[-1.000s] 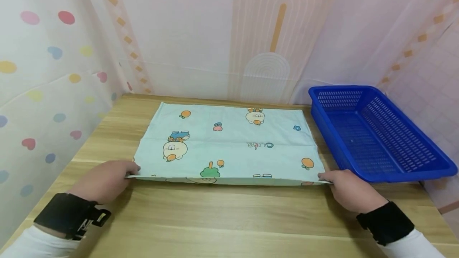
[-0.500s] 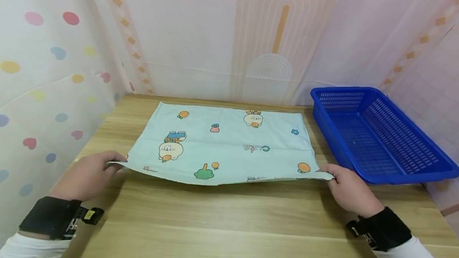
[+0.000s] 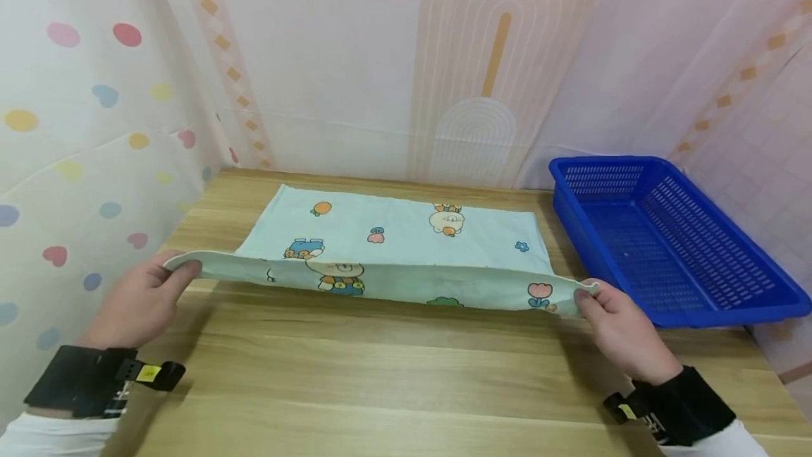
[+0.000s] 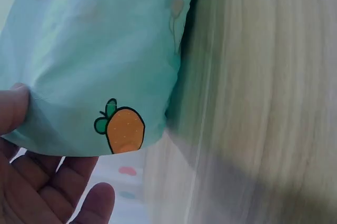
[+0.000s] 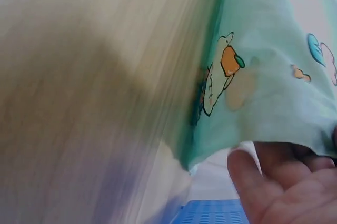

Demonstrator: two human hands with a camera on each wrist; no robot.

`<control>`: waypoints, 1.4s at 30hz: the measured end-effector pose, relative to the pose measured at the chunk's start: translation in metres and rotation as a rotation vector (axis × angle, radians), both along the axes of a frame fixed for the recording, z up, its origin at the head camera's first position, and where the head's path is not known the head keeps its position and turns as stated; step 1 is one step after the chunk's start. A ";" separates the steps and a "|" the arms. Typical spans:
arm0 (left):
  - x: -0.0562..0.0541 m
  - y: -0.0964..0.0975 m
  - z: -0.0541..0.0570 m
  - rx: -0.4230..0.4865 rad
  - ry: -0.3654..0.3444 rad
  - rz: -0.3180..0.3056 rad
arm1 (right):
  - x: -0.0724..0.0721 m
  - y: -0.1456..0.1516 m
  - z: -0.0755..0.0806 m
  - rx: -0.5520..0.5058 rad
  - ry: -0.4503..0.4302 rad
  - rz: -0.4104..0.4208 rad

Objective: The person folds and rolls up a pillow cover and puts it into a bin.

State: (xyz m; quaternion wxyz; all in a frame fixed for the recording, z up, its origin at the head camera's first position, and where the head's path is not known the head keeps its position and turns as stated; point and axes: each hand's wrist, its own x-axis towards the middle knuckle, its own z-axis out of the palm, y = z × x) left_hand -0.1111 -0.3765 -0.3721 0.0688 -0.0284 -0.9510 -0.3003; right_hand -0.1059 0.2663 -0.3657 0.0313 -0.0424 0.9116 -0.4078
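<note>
A mint-green cloth [image 3: 406, 231] printed with bears, oranges and flowers lies at the back of the table, its near edge raised and bent up toward the far side. My left hand [image 3: 136, 302] pinches the raised edge at its left corner, thumb on top of the fabric. At the opposite corner my right hand [image 3: 624, 330] pinches the same edge. In the left wrist view the cloth [image 4: 105, 66] hangs from the thumb and fingers above the wood. The right wrist view shows the fingers [image 5: 284, 182] behind the cloth's edge, with the thumb mostly out of frame.
A blue plastic basket [image 3: 679, 252] with slotted sides stands at the right, close beside my right hand. The wooden table [image 3: 393, 379] extends in front of the cloth. A patterned curtain [image 3: 330, 76] hangs behind the table, and a dotted one [image 3: 82, 182] on the left.
Both hands have lifted the cloth's near edge off the table, and its printed underside now faces me. My left hand has moved left and up; the far part of the cloth stays flat.
</note>
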 end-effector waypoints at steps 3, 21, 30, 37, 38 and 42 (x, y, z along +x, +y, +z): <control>-0.001 0.003 0.000 0.018 0.033 0.016 | -0.001 -0.002 0.001 -0.038 0.044 -0.034; -0.010 0.020 0.009 0.053 0.073 0.117 | -0.025 -0.027 0.004 -0.214 0.096 -0.233; -0.022 0.023 0.012 0.066 0.069 0.147 | -0.037 -0.031 0.002 -0.250 0.115 -0.277; -0.034 0.031 0.013 0.100 0.078 0.187 | -0.047 -0.036 0.000 -0.331 0.094 -0.327; -0.035 0.032 0.013 0.104 0.082 0.188 | -0.048 -0.036 0.000 -0.337 0.091 -0.331; -0.042 0.035 0.013 0.120 0.110 0.187 | -0.053 -0.038 -0.002 -0.370 0.095 -0.363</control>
